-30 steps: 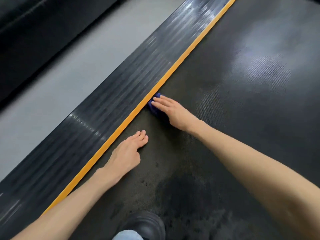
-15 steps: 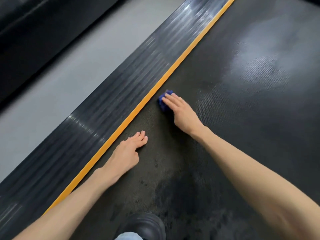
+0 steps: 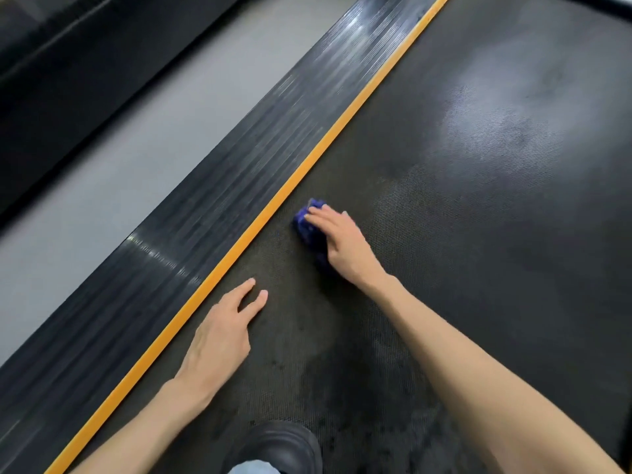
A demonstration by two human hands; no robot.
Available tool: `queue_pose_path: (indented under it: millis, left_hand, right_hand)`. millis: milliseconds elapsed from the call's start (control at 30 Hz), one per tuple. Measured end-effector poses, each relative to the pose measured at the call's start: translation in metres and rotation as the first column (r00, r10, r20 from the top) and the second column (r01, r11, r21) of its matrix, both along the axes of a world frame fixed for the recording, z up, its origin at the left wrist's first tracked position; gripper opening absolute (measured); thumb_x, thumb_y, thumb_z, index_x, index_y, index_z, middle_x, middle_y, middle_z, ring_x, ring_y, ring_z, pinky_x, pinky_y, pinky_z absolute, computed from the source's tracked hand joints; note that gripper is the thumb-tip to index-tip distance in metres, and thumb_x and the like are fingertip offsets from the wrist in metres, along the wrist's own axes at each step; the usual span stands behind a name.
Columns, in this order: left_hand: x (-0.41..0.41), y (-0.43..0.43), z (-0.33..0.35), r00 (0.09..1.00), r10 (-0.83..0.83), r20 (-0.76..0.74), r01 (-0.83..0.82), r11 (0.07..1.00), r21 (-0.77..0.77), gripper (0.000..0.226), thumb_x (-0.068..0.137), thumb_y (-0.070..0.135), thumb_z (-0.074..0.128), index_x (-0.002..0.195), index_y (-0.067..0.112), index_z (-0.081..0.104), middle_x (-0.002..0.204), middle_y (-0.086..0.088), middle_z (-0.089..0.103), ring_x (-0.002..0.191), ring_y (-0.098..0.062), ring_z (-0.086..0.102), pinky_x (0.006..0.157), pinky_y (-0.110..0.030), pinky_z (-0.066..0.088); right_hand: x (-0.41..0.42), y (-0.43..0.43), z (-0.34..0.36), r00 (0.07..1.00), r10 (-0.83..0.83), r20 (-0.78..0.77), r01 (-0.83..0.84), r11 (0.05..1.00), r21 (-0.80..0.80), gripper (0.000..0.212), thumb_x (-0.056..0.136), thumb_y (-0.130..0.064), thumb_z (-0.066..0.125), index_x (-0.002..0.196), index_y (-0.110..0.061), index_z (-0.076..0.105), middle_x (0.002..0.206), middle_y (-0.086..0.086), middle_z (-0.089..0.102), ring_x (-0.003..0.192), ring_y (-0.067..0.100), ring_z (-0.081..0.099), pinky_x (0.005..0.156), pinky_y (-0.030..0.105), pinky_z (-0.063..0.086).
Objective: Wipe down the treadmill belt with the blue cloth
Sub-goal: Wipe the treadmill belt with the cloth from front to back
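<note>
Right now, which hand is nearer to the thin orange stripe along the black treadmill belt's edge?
Left. The left hand rests flat on the belt just beside the orange stripe; the right hand presses the crumpled blue cloth farther in.

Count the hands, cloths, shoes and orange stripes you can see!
Hands: 2, left hand and right hand
Cloth: 1, blue
Shoe: 1, black
Stripe: 1, orange
Total: 5
</note>
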State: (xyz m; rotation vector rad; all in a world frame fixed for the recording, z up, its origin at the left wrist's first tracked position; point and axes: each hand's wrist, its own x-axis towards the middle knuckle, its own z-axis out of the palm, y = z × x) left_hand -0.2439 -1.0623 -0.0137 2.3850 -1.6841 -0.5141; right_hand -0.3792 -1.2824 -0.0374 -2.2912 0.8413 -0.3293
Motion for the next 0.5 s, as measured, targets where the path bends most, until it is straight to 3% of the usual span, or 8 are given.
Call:
queue_pose_path:
  millis: [67,133,167,233,300,367,433,500]
  left_hand:
    - [0.001,0.008,0.002,1.0,-0.004,0.031,0.005,1.0,-0.027,0.059,0.067,-0.013,0.068,0.119,0.015,0.064,0.126,-0.009,0.059,0.105,-0.029,0.062,0.086,-0.038,0.053]
    - [0.001,0.014,0.003,1.0,0.015,0.014,-0.014,0.998,-0.063,0.056,0.065,-0.017,0.067,0.113,0.011,0.067,0.119,-0.006,0.065,0.105,-0.026,0.064,0.091,-0.038,0.049]
    - [0.001,0.015,0.003,1.0,0.025,0.003,-0.024,0.997,-0.07,0.056,0.063,-0.019,0.067,0.111,0.01,0.068,0.117,-0.005,0.066,0.107,-0.023,0.063,0.094,-0.039,0.046]
    - [0.002,0.012,0.003,1.0,0.031,0.0,-0.031,0.997,-0.077,0.057,0.059,-0.021,0.067,0.107,0.01,0.07,0.113,-0.003,0.068,0.106,-0.019,0.064,0.094,-0.041,0.044]
    - [0.003,0.008,0.004,1.0,0.021,0.023,-0.019,0.996,-0.085,0.053,0.055,-0.02,0.068,0.098,0.01,0.074,0.102,-0.004,0.072,0.096,-0.019,0.068,0.088,-0.038,0.049]
    - [0.006,0.003,0.005,0.999,0.031,0.014,-0.029,0.996,-0.082,0.047,0.057,-0.018,0.067,0.093,0.011,0.075,0.095,-0.004,0.074,0.09,-0.017,0.07,0.086,-0.034,0.051]
    - [0.008,0.002,0.003,0.998,0.054,-0.032,-0.057,0.994,-0.09,0.048,0.058,-0.021,0.063,0.094,0.009,0.075,0.097,-0.005,0.073,0.093,-0.017,0.069,0.09,-0.036,0.05]
    - [0.008,0.002,0.003,0.996,0.067,-0.055,-0.073,0.991,-0.113,0.047,0.061,-0.023,0.06,0.096,0.006,0.074,0.101,-0.007,0.072,0.097,-0.019,0.067,0.092,-0.039,0.05]
  right_hand:
    - [-0.005,-0.016,0.002,0.965,-0.256,-0.053,0.254,0.966,-0.047,0.062,0.08,0.012,0.043,0.138,-0.01,0.042,0.149,0.005,0.033,0.142,0.021,0.02,0.114,0.032,0.002]
    - [0.004,-0.006,0.009,0.927,-0.36,-0.106,0.349,0.931,-0.106,0.066,0.078,0.008,0.049,0.141,-0.007,0.036,0.151,0.007,0.029,0.142,0.025,0.018,0.115,0.032,0.004]
    - [0.012,0.007,0.014,0.938,-0.33,-0.103,0.315,0.939,-0.138,0.066,0.077,0.007,0.051,0.14,-0.005,0.036,0.149,0.01,0.032,0.139,0.029,0.022,0.114,0.035,0.01]
    - [0.028,0.045,0.014,0.993,-0.063,-0.096,0.046,0.985,-0.168,0.064,0.076,0.005,0.052,0.138,-0.003,0.037,0.144,0.015,0.036,0.135,0.033,0.029,0.111,0.037,0.017]
    - [0.039,0.088,0.008,0.945,0.298,-0.137,-0.313,0.944,-0.106,0.061,0.085,0.0,0.048,0.143,-0.007,0.029,0.152,0.01,0.026,0.141,0.026,0.018,0.114,0.033,0.007]
    - [0.038,0.096,-0.001,0.878,0.457,-0.142,-0.472,0.876,-0.097,0.057,0.09,-0.003,0.043,0.144,-0.012,0.028,0.153,0.005,0.023,0.143,0.02,0.014,0.114,0.029,0.002]
    - [0.029,0.072,-0.005,0.912,0.398,-0.101,-0.41,0.897,-0.169,0.057,0.086,0.001,0.043,0.141,-0.013,0.037,0.149,0.007,0.034,0.139,0.022,0.026,0.114,0.036,0.014]
    - [0.009,0.036,-0.008,0.989,0.133,-0.065,-0.143,0.97,-0.198,0.06,0.08,0.008,0.048,0.137,-0.01,0.044,0.144,0.01,0.041,0.136,0.025,0.033,0.113,0.043,0.024]
